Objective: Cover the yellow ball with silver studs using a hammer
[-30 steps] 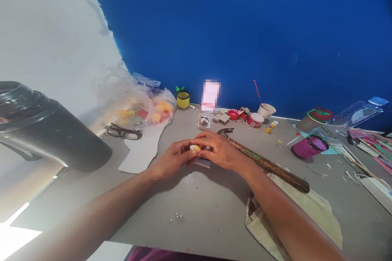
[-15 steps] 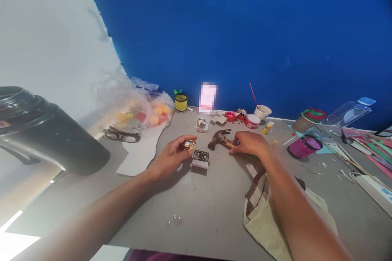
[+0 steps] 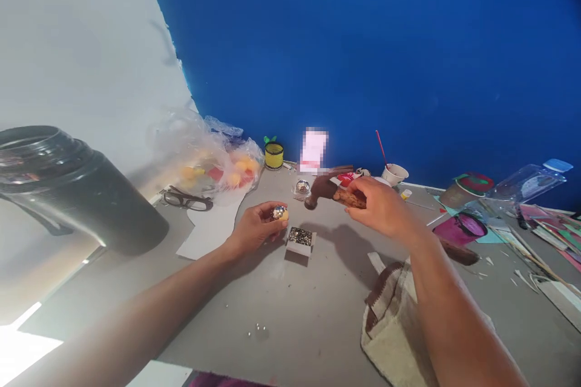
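Note:
My left hand point(image 3: 258, 227) is closed round a small ball point(image 3: 280, 213), partly covered in shiny silver studs and partly yellowish. Just to its right, a small white box point(image 3: 299, 248) on the table is full of tiny metal pieces that look like tacks point(image 3: 300, 236). My right hand point(image 3: 374, 202) grips a claw hammer point(image 3: 324, 186) by its worn wooden handle, raised above the table with its head pointing left. The handle's end shows beyond my wrist. Behind the hammer head sits another silver, round, studded thing point(image 3: 302, 186).
A large dark flask point(image 3: 91, 193) stands at left beside eyeglasses point(image 3: 188, 198) and white paper. A beige cloth point(image 3: 394, 326) lies under my right forearm. Several tiny shiny bits point(image 3: 257, 328) lie in front. A purple container point(image 3: 460, 228), clear bottle point(image 3: 529, 184) and white cup point(image 3: 396, 174) are at right.
My right hand has lifted the hammer off the table, and its shadow now falls below. My left hand still holds the ball beside the box. The view has shifted slightly.

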Available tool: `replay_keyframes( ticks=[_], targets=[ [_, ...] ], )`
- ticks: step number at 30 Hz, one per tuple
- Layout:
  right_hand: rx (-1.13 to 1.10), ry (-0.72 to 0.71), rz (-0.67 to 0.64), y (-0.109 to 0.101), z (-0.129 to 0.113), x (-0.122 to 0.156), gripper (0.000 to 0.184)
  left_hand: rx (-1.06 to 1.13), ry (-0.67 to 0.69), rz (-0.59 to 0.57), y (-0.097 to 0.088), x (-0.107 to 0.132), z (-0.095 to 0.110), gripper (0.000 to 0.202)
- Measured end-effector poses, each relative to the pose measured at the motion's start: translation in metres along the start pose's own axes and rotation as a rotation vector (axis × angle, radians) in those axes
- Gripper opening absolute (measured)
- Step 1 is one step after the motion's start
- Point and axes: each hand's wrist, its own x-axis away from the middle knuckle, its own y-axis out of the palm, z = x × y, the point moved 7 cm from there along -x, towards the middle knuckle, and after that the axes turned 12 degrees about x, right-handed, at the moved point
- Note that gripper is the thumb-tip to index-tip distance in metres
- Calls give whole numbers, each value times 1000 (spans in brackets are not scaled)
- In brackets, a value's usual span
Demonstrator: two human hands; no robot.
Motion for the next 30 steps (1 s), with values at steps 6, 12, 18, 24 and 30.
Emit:
replay_keyframes(
  ticks=[6,12,18,24,30],
  targets=[
    [-108,-208,72,3,-63,9,22,-133,29,55,-6,-1,2,33],
    [-159,-202,199,7,-63,9,25,-78,75,63,-8,-2,3,48],
    [-220,-151,156,12,-58,12,28,10,40,34,-2,2,4,49],
    [-246,-148,114,1,-56,12,26,47,56,24,-2,2,12,55],
    [-268,-127,133,-7,-55,15,25,-10,74,-20,-2,-2,8,49]
  ],
)
